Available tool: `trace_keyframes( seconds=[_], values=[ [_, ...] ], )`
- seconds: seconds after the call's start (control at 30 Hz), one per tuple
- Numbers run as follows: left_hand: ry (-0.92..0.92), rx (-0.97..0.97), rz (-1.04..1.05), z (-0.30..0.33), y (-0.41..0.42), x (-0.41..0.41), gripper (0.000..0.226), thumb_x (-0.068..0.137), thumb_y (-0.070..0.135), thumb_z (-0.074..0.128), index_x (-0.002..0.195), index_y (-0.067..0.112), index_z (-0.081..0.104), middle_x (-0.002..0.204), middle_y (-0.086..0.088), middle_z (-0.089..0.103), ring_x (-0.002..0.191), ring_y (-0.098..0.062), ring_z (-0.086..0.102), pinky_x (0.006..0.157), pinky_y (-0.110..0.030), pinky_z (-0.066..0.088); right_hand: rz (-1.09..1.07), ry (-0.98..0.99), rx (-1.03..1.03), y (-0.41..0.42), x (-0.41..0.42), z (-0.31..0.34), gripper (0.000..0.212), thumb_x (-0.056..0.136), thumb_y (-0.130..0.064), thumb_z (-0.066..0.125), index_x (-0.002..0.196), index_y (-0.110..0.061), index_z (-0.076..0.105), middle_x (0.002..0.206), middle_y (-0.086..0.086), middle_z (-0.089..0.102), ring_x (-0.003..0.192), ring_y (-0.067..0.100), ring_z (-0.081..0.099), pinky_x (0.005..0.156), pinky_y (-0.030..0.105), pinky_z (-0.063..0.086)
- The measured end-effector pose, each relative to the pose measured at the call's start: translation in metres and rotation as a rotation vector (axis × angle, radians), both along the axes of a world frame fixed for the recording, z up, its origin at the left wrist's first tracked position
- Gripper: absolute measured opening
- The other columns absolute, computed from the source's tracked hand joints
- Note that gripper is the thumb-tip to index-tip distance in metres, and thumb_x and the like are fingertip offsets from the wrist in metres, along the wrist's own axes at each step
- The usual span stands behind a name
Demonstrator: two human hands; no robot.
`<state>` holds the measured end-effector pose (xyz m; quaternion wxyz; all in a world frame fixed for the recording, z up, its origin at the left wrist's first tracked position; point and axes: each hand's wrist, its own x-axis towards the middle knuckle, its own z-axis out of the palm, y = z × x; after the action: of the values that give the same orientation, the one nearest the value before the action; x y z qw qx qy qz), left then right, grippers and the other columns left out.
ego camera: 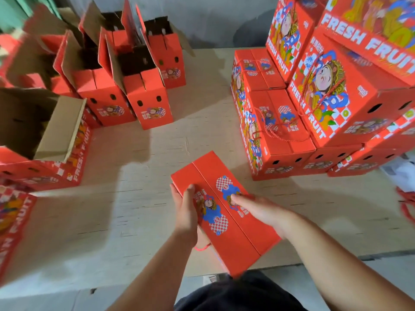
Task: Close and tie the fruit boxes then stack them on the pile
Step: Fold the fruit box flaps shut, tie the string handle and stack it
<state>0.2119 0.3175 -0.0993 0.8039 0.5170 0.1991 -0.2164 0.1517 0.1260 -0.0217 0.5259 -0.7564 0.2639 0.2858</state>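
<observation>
Both of our hands are on the red fruit box [224, 212] that sits near the front edge of the cardboard-covered table [139, 198], its near end overhanging that edge. Our left hand [186, 212] grips the box along its left side, thumb curled over the top flap and fingers wrapped down the side. Our right hand [260, 209] lies flat on the right-hand top flap, fingers straight and pressing beside the printed cartoon figure. We see the two top flaps meeting along a centre seam, so the lid is closed. A bit of red cord [202, 247] shows at the box's left side, just below our left wrist; we cannot tell whether it is tied.

Along the right side of the table stands the pile of closed boxes [325, 104], stacked in several layers, red cord handles looped over their tops. Toward the back left corner stand several open boxes [134, 86] with flaps raised. At the left edge another open box [45, 135] rests on more boxes lying flat. More red cords [406, 205] lie at the right edge.
</observation>
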Motion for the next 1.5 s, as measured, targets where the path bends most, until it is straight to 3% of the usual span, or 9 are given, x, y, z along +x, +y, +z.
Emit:
trace_keyframes(
  seconds=[0.13, 0.3, 0.53, 0.7, 0.87, 1.03, 1.17, 1.3, 1.5],
  values=[
    [-0.068, 0.002, -0.130, 0.018, 0.002, 0.039, 0.051, 0.098, 0.030, 0.063, 0.145, 0.015, 0.050, 0.121, -0.018, 0.072, 0.101, -0.034, 0.075, 0.082, -0.045, 0.062, -0.236, -0.207, 0.209, 0.021, 0.019, -0.002, 0.041, 0.098, -0.025, 0.069, 0.136, -0.035, 0.057, 0.112, -0.014, 0.076, 0.091, -0.003, 0.072, 0.077, 0.019, 0.055],
    [-0.351, 0.436, -0.327, 0.032, 0.005, 0.053, 0.092, 0.086, 0.045, 0.072, 0.163, 0.034, 0.024, 0.110, 0.044, 0.066, 0.107, 0.014, 0.064, 0.090, -0.016, 0.051, -0.359, -0.642, 0.006, 0.059, 0.015, -0.029, 0.084, 0.096, -0.001, 0.068, 0.155, -0.037, 0.022, 0.124, -0.059, 0.043, 0.110, -0.024, 0.054, 0.087, -0.004, 0.036],
    [-0.313, 0.946, -0.428, 0.040, 0.003, 0.043, 0.075, 0.087, 0.071, 0.061, 0.144, 0.024, 0.051, 0.132, -0.006, 0.062, 0.124, -0.027, 0.058, 0.110, -0.044, 0.044, -0.327, -0.716, -0.063, 0.058, 0.010, -0.033, 0.080, 0.094, -0.011, 0.074, 0.158, -0.026, 0.027, 0.138, -0.014, 0.054, 0.114, -0.007, 0.061, 0.091, 0.011, 0.047],
    [-0.128, 0.817, -0.489, 0.064, 0.029, 0.009, 0.051, 0.092, 0.054, 0.071, 0.124, 0.019, 0.053, 0.114, -0.006, 0.063, 0.106, -0.022, 0.063, 0.089, -0.035, 0.053, 0.113, -0.940, -0.870, 0.059, 0.008, -0.013, 0.015, 0.082, -0.026, 0.084, 0.094, -0.022, 0.076, 0.113, -0.006, 0.064, 0.111, 0.027, 0.056, 0.095, 0.042, 0.044],
    [-0.365, 0.505, -0.377, 0.142, 0.028, 0.002, 0.038, 0.102, 0.039, 0.058, 0.068, 0.025, 0.066, 0.060, 0.007, 0.055, 0.052, -0.007, 0.050, 0.048, -0.019, 0.038, -0.024, -0.719, 0.166, 0.107, 0.005, 0.028, 0.023, 0.096, -0.012, 0.066, 0.092, -0.034, 0.073, 0.095, -0.009, 0.076, 0.094, 0.003, 0.068, 0.085, 0.024, 0.052],
    [-0.952, 1.067, -0.651, 0.175, 0.020, -0.001, 0.069, 0.091, 0.086, 0.028, 0.089, 0.034, 0.073, 0.100, 0.017, 0.058, 0.112, -0.015, 0.051, 0.099, -0.037, 0.040, -0.143, -0.552, 0.648, 0.090, 0.018, 0.064, 0.033, 0.101, -0.036, 0.054, 0.123, -0.015, 0.066, 0.124, 0.008, 0.070, 0.127, 0.016, 0.061, 0.108, 0.038, 0.046],
    [-0.810, 0.614, -0.227, 0.172, 0.028, 0.009, 0.042, 0.099, 0.062, 0.049, 0.101, 0.028, 0.072, 0.094, 0.009, 0.069, 0.094, -0.009, 0.067, 0.087, -0.033, 0.055, -0.366, -0.525, 0.652, 0.060, 0.041, 0.101, 0.022, 0.094, -0.022, 0.061, 0.072, -0.018, 0.060, 0.065, 0.004, 0.046, 0.063, 0.019, 0.053, 0.078, 0.039, 0.034],
    [-0.593, 0.456, -0.025, 0.154, 0.045, 0.016, 0.019, 0.103, 0.020, 0.062, 0.115, 0.034, 0.066, 0.098, 0.014, 0.068, 0.085, 0.006, 0.065, 0.070, -0.008, 0.048, -0.382, -0.604, 0.756, 0.042, 0.066, 0.153, 0.022, 0.094, -0.030, 0.057, 0.075, -0.019, 0.059, 0.065, 0.000, 0.047, 0.063, 0.019, 0.056, 0.078, 0.037, 0.037],
    [-0.348, 0.200, -0.289, 0.137, 0.039, 0.008, 0.028, 0.101, 0.033, 0.064, 0.129, 0.031, 0.066, 0.118, 0.009, 0.076, 0.107, -0.006, 0.071, 0.082, -0.021, 0.053, -0.294, -0.638, 0.983, 0.055, 0.064, 0.168, 0.028, 0.091, -0.035, 0.058, 0.100, -0.010, 0.067, 0.079, 0.005, 0.060, 0.074, 0.024, 0.060, 0.082, 0.039, 0.046]
  ],
)
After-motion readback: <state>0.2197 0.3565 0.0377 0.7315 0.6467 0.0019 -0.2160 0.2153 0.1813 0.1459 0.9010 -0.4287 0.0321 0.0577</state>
